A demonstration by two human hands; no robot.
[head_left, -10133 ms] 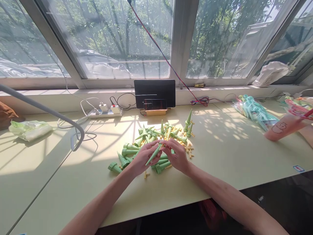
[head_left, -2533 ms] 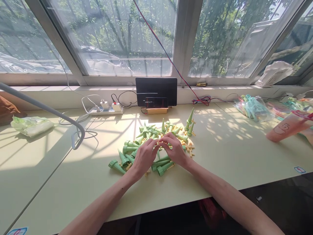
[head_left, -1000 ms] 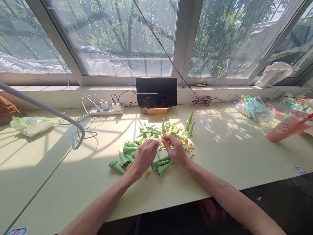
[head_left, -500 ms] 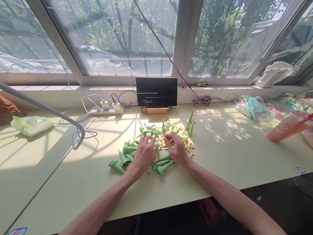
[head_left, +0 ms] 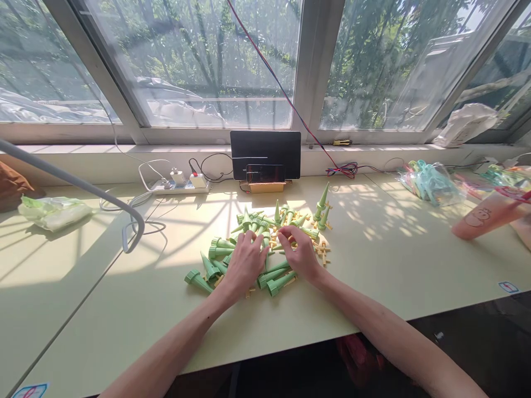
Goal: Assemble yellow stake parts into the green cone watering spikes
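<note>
My left hand (head_left: 246, 258) is over the left side of a heap of hollow green plastic spikes. Its fingers are curled and its thumb presses against a green spike (head_left: 266, 240) that stands point down between my hands. Facing it, my right hand (head_left: 302, 254) has thumb and forefinger brought together in a pinch; whatever is between those fingertips is too small to make out. Small yellow plastic valves (head_left: 322, 251) lie among the spikes and to the right of my right hand. Two loose spikes (head_left: 275, 283) rest just in front, between my wrists.
Two spikes with yellow valves stand upright (head_left: 321, 202) behind the heap. A tablet (head_left: 265, 149) with a phone before it leans by the window. A power strip (head_left: 180, 187) and cables lie back left. A pink cup (head_left: 477, 221) and bagged items (head_left: 431, 182) are at right.
My left hand has shifted very slightly, its fingers drawing in around the spike. My right hand stays almost where it was, and the heap looks the same.
</note>
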